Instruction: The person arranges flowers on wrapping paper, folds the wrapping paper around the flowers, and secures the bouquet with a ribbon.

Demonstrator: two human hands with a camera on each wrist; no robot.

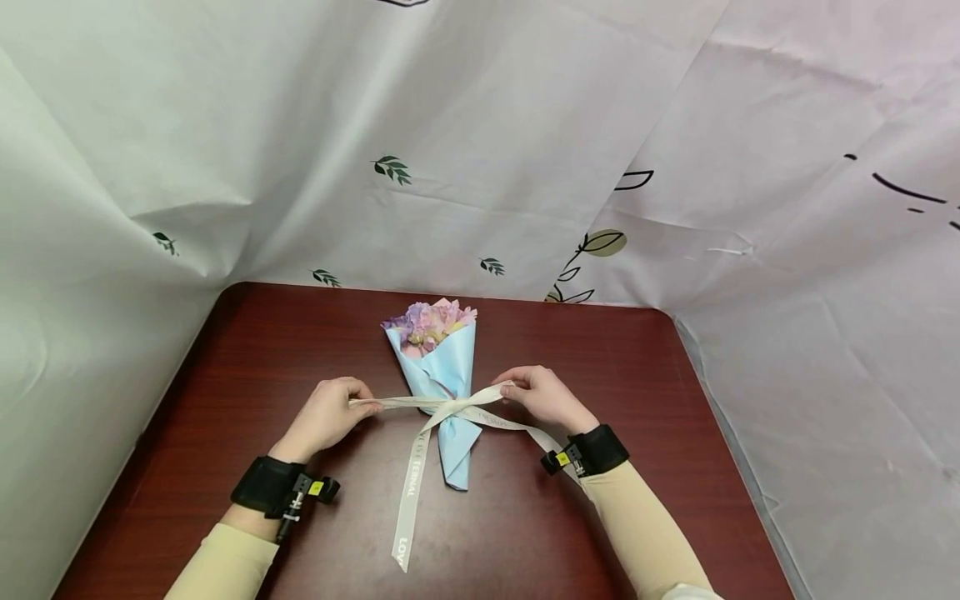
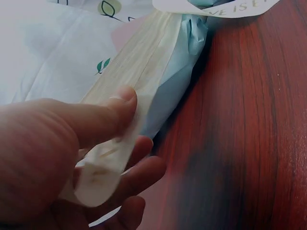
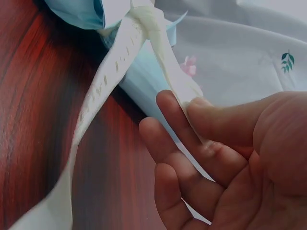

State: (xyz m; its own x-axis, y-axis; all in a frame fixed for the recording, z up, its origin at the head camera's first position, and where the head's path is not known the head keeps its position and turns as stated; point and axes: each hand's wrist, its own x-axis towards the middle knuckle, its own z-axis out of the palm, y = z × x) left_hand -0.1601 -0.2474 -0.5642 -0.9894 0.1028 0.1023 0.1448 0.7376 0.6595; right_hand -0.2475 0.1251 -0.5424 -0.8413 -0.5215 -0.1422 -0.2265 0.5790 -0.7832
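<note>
A small bouquet lies on the table, its pink and purple flowers (image 1: 431, 323) at the far end of a light blue wrapper (image 1: 452, 362). A cream ribbon (image 1: 410, 500) with printed letters crosses at the wrapper's narrow waist. My left hand (image 1: 324, 418) pinches a doubled loop of it left of the bouquet; in the left wrist view the thumb presses on the folded ribbon (image 2: 144, 62). On the right side, my right hand (image 1: 549, 400) pinches another part of the ribbon between thumb and index finger. One tail hangs toward the front, another trails right under the right wrist.
The dark red wooden table (image 1: 315, 342) has rounded far corners. A white cloth (image 1: 450, 225) with leaf prints hangs behind it and along both sides. Each wrist wears a black strap (image 1: 268, 486) with a small camera.
</note>
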